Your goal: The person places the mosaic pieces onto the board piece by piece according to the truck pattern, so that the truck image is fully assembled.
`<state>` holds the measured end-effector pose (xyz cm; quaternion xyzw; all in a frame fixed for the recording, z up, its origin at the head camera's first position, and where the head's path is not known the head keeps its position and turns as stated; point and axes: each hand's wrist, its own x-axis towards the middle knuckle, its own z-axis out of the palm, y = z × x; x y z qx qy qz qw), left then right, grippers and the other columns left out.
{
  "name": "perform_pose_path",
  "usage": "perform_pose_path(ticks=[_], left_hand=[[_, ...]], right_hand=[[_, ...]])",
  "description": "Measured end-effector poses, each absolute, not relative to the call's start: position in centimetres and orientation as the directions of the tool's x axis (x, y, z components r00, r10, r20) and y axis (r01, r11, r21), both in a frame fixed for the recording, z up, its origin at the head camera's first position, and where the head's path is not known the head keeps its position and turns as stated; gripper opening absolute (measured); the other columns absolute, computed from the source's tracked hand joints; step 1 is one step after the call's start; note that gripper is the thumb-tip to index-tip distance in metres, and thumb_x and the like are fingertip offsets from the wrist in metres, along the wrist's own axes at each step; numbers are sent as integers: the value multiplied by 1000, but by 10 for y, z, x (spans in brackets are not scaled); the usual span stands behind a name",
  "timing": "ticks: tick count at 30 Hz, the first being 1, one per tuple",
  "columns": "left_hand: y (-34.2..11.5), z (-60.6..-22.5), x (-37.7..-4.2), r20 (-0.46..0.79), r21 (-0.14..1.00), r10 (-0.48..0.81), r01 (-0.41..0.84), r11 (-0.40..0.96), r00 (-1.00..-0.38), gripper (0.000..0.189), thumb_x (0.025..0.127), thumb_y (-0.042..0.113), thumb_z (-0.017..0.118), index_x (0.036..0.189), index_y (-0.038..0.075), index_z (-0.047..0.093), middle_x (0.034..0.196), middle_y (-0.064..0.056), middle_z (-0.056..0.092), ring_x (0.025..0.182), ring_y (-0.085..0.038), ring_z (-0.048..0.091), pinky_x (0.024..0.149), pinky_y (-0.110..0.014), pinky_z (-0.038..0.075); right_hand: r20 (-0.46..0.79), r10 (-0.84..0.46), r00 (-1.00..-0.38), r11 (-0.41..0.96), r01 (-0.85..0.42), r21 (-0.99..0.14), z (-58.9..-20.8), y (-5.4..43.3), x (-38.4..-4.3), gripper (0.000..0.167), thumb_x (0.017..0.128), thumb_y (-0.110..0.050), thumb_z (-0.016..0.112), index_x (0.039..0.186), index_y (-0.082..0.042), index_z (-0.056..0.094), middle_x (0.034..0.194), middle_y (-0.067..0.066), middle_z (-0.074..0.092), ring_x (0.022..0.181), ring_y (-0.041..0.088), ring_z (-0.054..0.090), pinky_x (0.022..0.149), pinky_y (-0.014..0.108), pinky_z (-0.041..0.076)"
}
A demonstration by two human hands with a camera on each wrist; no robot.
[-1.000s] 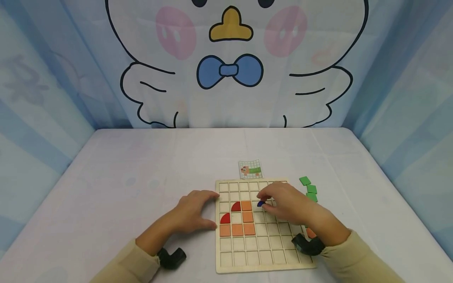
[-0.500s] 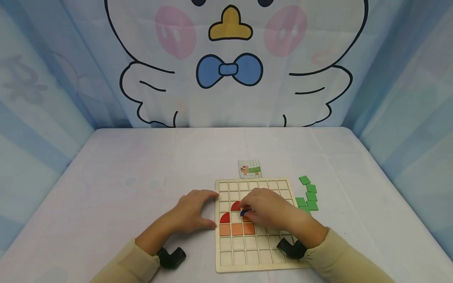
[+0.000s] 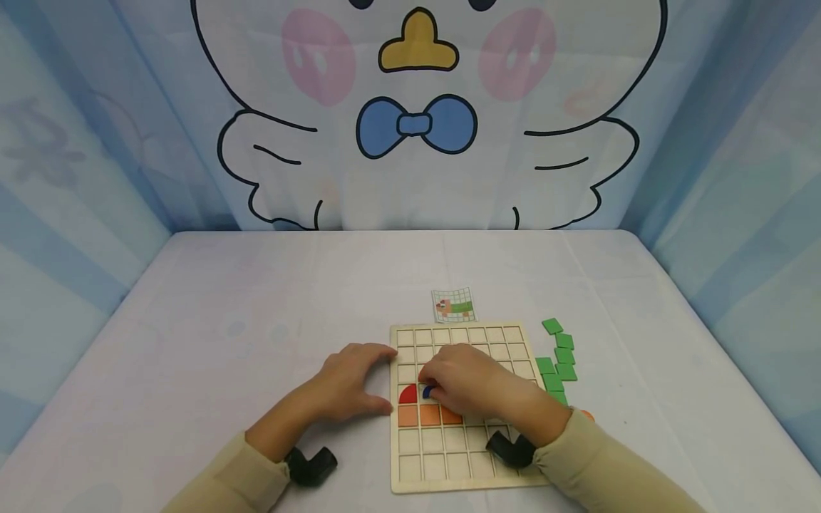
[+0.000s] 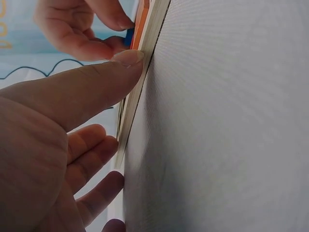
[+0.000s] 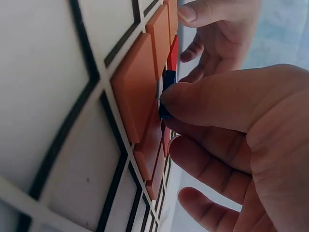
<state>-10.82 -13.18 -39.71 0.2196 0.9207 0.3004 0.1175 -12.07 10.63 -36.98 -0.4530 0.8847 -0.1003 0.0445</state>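
My right hand (image 3: 471, 381) pinches a small dark blue tile (image 3: 426, 392) between thumb and fingers, over a cell of the wooden grid board (image 3: 442, 467). The right wrist view shows the blue tile (image 5: 167, 78) standing among orange square tiles (image 5: 135, 89). A red quarter-circle tile (image 3: 408, 394) lies in the cell to its left, and a row of orange tiles (image 3: 408, 416) lies just below. Another red tile is mostly hidden by my right hand. My left hand (image 3: 346, 382) is spread at the board's left edge, with its thumb (image 4: 128, 58) touching the side.
Beyond the board lies a small picture card (image 3: 452, 306) printed with a coloured grid pattern. Several green square tiles (image 3: 564, 356) lie along the board's right side. An orange piece (image 3: 589, 415) peeks out by the right sleeve. A curtain (image 3: 417, 192) hangs behind the table.
My right hand has moved left and nearer with the blue tile, from the board's upper middle to the cell beside the red quarter-circle. The left hand stays put.
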Motion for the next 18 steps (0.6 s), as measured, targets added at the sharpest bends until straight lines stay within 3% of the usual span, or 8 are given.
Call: perform_pose_path(ticks=[18], left_hand=[[-132,-398,-109,-70,603,482,348,718,-873,71,76,26,88,137,9,56,137,-6,57,129,-31,46,102,-57,35]], right_hand=[[53,-828,-559,535,-814,-227,-377,104,-120,17,84,-4,72,98,-13,75,89,-7,68,84,13,60,79,35,49]])
